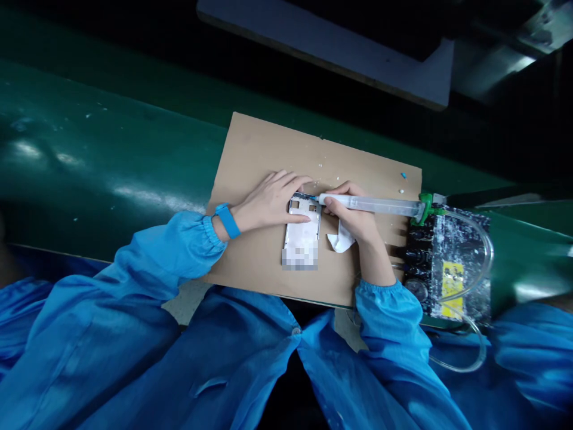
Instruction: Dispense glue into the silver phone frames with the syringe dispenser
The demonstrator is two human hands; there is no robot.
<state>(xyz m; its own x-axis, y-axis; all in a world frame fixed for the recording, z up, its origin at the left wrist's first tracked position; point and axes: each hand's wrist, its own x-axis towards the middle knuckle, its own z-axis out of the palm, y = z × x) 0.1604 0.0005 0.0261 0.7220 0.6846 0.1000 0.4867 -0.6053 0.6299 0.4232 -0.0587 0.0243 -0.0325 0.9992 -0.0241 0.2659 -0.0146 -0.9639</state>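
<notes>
A white phone frame (303,233) lies flat on a brown cardboard sheet (250,155). My left hand (271,202) rests on the frame's upper left corner, fingers spread over its top edge, pressing it down. My right hand (353,216) grips a clear glue syringe (380,206) like a pen, its tip touching the frame's top right corner. A small white wipe (340,242) is tucked under my right palm. A blue wristband (227,220) sits on my left wrist.
The cardboard sits on a green conveyor belt (89,161). To the right a black dispenser box (447,263) with a yellow label feeds the syringe through a clear hose (486,257) and green cap (425,207). A grey shelf (335,45) hangs above.
</notes>
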